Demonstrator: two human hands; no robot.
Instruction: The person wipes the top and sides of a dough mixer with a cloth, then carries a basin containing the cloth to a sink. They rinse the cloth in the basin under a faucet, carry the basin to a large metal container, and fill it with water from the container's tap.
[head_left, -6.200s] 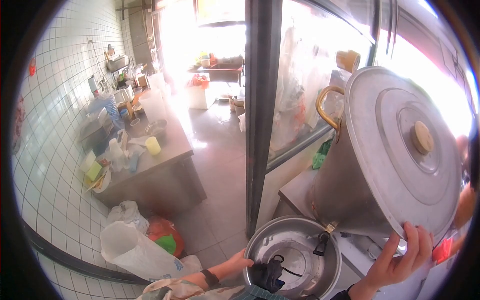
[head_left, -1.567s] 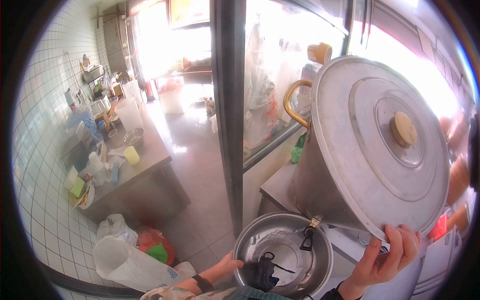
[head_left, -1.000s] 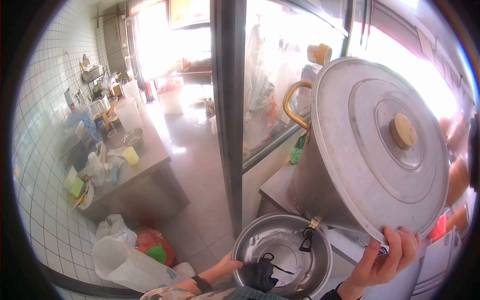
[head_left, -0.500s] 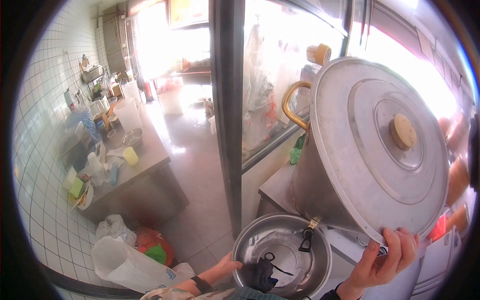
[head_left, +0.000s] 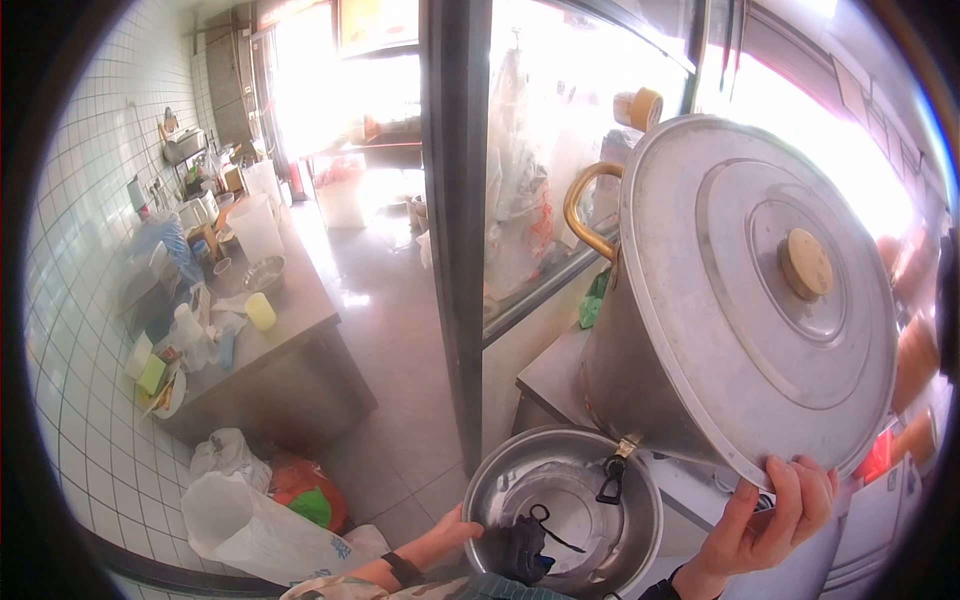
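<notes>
My right hand (head_left: 768, 525) grips the lower edge of the round metal lid (head_left: 740, 290), thumb on one side and fingers over the rim. That lid, with a pale round knob (head_left: 806, 264), covers the large metal pot (head_left: 630, 365), which appears tilted in this view and has a brass side handle (head_left: 585, 210). Low on the pot is a tap (head_left: 614, 475) with a black lever, over a steel basin (head_left: 652, 520). My left hand (head_left: 455, 532) is closed at the basin's left rim. A dark bundle with a cord loop (head_left: 525, 548) overlaps the basin.
A dark door frame post (head_left: 452, 240) rises left of the pot. Beyond it, a cluttered counter (head_left: 290, 325) runs along the tiled wall. White plastic bags (head_left: 250, 530) and a red bag (head_left: 305, 485) lie low at left. A roll of tape (head_left: 640, 108) is behind the pot.
</notes>
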